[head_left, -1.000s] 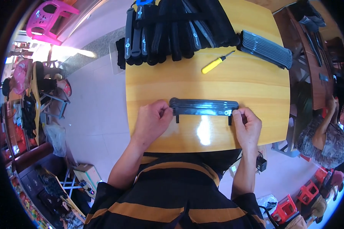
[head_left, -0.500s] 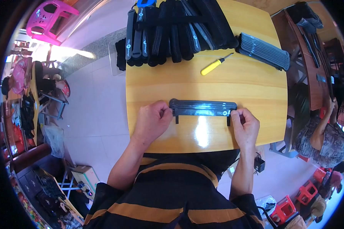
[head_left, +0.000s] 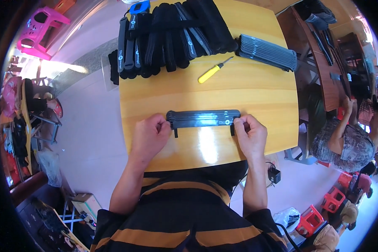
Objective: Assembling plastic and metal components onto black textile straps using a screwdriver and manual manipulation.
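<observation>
A stack of dark grey straps point(head_left: 203, 119) with rounded ends and a small white print lies crosswise over the near half of the table. At its left end my left hand point(head_left: 150, 136) is closed, thumb and fingers pinching the end. My right hand point(head_left: 253, 133) pinches the right end between thumb and bent fingers. Short dark tabs stick out below the stack near both ends. Beyond it, a screwdriver point(head_left: 210, 74) with a yellow handle rests on the tabletop, its dark shaft pointing away to the right.
A big bundle of black straps point(head_left: 166, 42) covers the far left of the yellow wooden table point(head_left: 256, 94), with a blue object point(head_left: 139, 7) on top. At the far right lies a stack of grey straps point(head_left: 268, 52). Another person point(head_left: 344, 143) sits to the right by a brown table.
The whole view has shifted, so table, straps and both hands appear farther left. My grip on the two ends looks the same.
</observation>
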A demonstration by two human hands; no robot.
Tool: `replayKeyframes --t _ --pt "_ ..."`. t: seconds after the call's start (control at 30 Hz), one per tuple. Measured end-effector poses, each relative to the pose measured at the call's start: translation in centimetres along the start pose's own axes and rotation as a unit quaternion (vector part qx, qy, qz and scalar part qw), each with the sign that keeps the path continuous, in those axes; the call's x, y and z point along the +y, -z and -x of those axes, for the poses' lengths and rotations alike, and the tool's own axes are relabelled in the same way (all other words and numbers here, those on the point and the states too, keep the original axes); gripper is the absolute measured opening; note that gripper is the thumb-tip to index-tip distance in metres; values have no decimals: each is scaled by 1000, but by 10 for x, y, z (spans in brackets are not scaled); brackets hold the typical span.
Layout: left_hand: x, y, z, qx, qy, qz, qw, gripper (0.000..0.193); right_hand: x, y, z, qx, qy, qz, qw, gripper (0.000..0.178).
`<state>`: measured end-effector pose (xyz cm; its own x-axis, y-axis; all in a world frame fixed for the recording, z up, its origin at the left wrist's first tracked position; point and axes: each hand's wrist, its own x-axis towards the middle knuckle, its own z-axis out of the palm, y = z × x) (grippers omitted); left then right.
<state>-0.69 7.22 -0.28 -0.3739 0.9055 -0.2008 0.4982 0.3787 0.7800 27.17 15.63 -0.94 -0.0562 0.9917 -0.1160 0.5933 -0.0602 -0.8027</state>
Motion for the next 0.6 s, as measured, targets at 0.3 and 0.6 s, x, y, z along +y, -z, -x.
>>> replayKeyframes --t 0.3,0.6 --pt "5 3 1 -7 -10 -25 1000 14 -3 2 1 6 16 25 1000 21" --pt "-3 1 0 6 -35 -37 999 14 0 1 2 18 35 36 999 22"
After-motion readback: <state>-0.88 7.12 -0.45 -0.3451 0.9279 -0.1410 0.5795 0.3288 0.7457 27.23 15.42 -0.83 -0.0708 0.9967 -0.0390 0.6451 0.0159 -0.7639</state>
